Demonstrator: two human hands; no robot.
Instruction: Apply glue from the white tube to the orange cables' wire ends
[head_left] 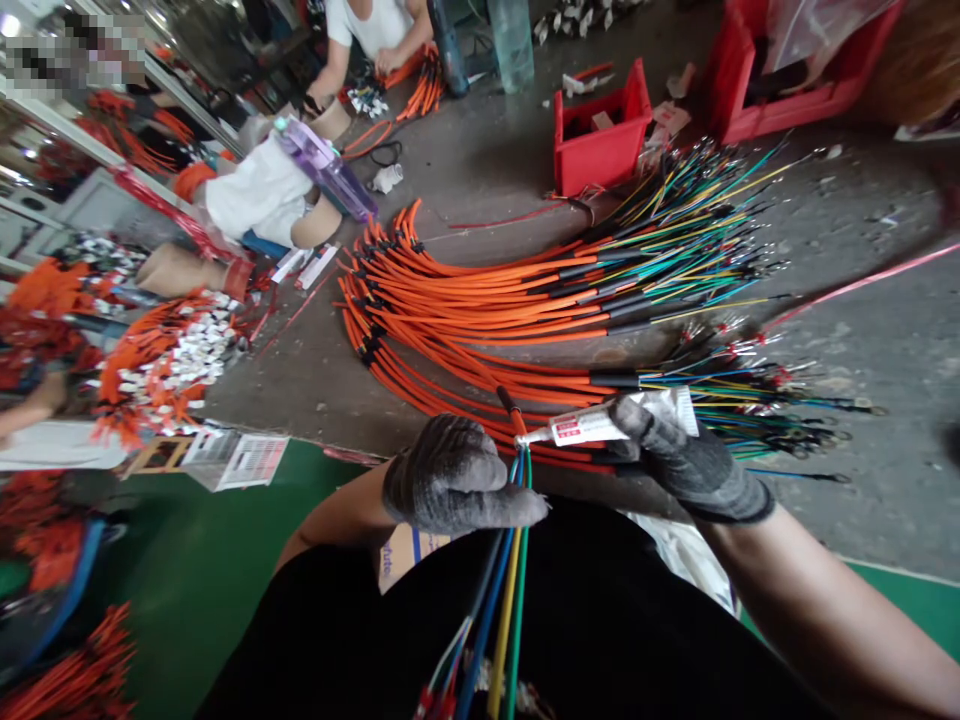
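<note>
Left hand (pixel 461 478) pinches coloured wires (pixel 513 600), right hand (pixel 686 460) a white tube (pixel 596 425) whose red print (pixel 568 431) is unreadable.

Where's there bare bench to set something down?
Workbench looks mostly bare between the white connector and smaller red bin, beyond the orange cables; left of those cables, beside the near edge; and right of the ring terminals, below the pink string. Crowded: the cable-covered middle, around the left hand and right hand.

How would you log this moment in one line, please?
left hand: holding coloured wires | right hand: holding white tube, nozzle at wires' upper end | orange cables: on table
</note>
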